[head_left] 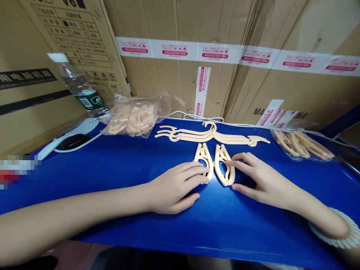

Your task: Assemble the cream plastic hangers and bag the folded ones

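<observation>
Two folded cream plastic hangers lie side by side on the blue table, their tips pointing away from me. My left hand (180,185) rests flat over the left folded hanger (206,153), fingers stretched across it and covering its lower part. Beside the right folded hanger (220,173), my right hand (251,176) has its fingers apart. Its index fingertip touches the hanger's upper right side, and the thumb tip meets its lower right edge. Just beyond them, several unfolded hangers (194,135) of the same kind lie stacked, hooks together at the middle.
A clear bag of hanger parts (135,118) sits back left, near a water bottle (81,88) and a white handled object (73,131). Another bagged bundle of folded hangers (302,144) lies right. A white cable (242,125) runs before the cardboard boxes (174,82). The blue table (168,232) ends near me.
</observation>
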Tool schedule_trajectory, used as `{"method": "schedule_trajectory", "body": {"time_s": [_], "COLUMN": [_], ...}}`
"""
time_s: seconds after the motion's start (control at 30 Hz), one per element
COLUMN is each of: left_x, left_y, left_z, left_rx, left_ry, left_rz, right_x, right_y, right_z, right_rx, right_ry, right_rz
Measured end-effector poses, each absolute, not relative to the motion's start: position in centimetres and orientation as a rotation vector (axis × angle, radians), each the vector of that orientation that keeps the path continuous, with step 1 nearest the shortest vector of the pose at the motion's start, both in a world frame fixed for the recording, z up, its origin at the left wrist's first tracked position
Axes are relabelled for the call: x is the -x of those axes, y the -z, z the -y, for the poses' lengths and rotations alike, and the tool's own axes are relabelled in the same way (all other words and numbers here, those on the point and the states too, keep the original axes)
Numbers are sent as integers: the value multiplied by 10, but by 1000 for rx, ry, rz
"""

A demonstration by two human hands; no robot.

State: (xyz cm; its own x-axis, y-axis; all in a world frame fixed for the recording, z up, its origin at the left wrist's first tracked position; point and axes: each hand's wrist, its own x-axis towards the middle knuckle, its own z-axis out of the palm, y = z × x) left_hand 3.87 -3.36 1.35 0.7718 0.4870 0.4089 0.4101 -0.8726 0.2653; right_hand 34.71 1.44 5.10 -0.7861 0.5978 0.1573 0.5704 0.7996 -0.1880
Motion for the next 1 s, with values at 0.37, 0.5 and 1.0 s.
{"method": "schedule_trajectory", "body": {"time_s": [0.37,0.5,1.0], "left_x": [-39,-39,-39], "left_y": [-15,-15,-15], "left_z": [33,33,34], "left_rx": [-2755,-2748,-2750], "left_ry": [-726,-728,-761], "left_rz": [-730,-735,-749], "right_x": [-346,-344,-345], "right_y": [-50,-49,-51], "right_z": [-14,-14,-16], "right_rx": [898,905,858], "right_ry": [-239,-234,-219], "right_rz": [2752,2756,2760]}}
